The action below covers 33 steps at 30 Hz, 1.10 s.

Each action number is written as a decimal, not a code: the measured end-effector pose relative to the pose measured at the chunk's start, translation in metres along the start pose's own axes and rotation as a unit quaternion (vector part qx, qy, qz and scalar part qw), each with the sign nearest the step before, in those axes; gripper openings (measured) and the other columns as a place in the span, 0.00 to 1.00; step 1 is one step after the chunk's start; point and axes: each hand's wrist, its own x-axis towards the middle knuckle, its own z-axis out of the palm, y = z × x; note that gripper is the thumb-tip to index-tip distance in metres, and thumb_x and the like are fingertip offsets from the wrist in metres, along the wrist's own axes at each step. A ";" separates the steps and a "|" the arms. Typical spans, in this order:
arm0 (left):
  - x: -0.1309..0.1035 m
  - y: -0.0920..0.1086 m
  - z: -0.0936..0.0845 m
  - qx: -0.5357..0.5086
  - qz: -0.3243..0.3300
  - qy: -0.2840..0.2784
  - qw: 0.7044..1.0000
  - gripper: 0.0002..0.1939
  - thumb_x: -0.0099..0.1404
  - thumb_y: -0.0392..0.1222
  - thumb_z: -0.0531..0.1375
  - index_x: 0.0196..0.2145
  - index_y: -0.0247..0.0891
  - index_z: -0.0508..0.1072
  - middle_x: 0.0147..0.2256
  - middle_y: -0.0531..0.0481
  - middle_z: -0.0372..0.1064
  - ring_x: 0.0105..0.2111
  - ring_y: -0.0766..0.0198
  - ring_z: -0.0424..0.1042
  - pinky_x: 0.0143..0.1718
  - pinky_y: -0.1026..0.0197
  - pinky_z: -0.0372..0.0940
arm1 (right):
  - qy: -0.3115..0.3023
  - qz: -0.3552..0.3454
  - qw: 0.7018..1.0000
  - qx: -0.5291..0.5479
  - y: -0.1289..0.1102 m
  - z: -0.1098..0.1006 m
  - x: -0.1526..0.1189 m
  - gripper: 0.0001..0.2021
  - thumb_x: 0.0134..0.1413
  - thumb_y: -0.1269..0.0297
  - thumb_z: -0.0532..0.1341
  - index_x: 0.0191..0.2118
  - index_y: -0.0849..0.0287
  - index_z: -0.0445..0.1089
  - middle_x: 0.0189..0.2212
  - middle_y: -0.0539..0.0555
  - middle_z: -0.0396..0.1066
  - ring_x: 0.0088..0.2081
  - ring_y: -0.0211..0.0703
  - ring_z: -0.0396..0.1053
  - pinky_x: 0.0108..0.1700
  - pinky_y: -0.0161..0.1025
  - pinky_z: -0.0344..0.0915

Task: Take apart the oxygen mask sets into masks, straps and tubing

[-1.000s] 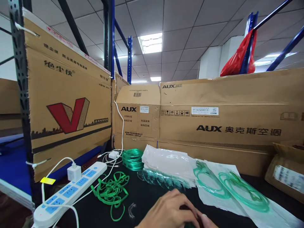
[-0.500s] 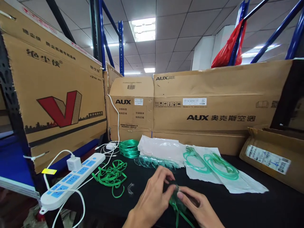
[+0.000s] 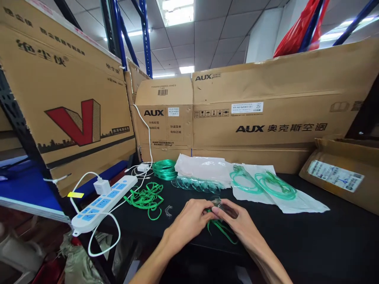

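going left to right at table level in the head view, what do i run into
White power strip → tangled green bands → small clear pieces → left hand → right hand → cardboard box

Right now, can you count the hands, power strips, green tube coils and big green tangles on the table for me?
Hands: 2
Power strip: 1
Green tube coils: 3
Big green tangle: 1
Total: 7

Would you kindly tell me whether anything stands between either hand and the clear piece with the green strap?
Nothing visible does: the left hand and the right hand both have their fingers on the clear piece, and the green strap trails below them.
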 end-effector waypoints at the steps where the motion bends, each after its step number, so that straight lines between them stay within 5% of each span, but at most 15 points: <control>1: -0.001 -0.001 -0.002 0.002 0.001 -0.007 1.000 0.08 0.71 0.42 0.60 0.38 0.40 0.80 0.34 0.51 0.77 0.35 0.60 0.73 0.38 0.64 0.61 | 0.004 0.000 1.000 -0.001 0.000 0.001 -0.001 0.23 0.46 0.41 0.71 0.37 0.58 0.79 0.36 0.56 0.80 0.42 0.53 0.77 0.45 0.42 0.73; 9: -0.001 -0.002 -0.016 0.007 -0.001 -0.008 1.000 0.13 0.71 0.40 0.57 0.37 0.40 0.82 0.33 0.52 0.79 0.34 0.61 0.76 0.39 0.66 0.63 | 0.073 -0.005 0.997 -0.035 -0.003 0.007 -0.009 0.20 0.49 0.43 0.70 0.31 0.58 0.76 0.33 0.52 0.76 0.36 0.45 0.72 0.38 0.36 0.68; 18: -0.005 -0.024 -0.061 0.048 -0.055 0.046 0.996 0.12 0.70 0.43 0.60 0.34 0.39 0.83 0.32 0.51 0.80 0.34 0.57 0.76 0.38 0.63 0.64 | 0.120 -0.005 0.991 -0.059 0.000 0.004 -0.012 0.18 0.58 0.46 0.65 0.31 0.58 0.73 0.29 0.50 0.72 0.34 0.44 0.68 0.36 0.36 0.63; 25: -0.001 0.004 -0.026 0.038 0.012 0.027 0.999 0.18 0.70 0.49 0.63 0.55 0.45 0.77 0.49 0.51 0.76 0.36 0.62 0.73 0.43 0.62 0.64 | 0.060 -0.031 0.996 -0.051 0.004 0.006 -0.011 0.19 0.55 0.45 0.67 0.34 0.59 0.75 0.33 0.53 0.75 0.37 0.46 0.71 0.40 0.37 0.68; 33: -0.001 0.001 -0.019 0.015 -0.002 0.028 1.000 0.14 0.69 0.48 0.64 0.50 0.42 0.75 0.41 0.52 0.77 0.35 0.62 0.73 0.39 0.62 0.65 | 0.055 -0.041 0.997 -0.035 0.009 0.005 -0.011 0.16 0.56 0.48 0.68 0.34 0.58 0.74 0.31 0.50 0.73 0.34 0.42 0.69 0.37 0.35 0.66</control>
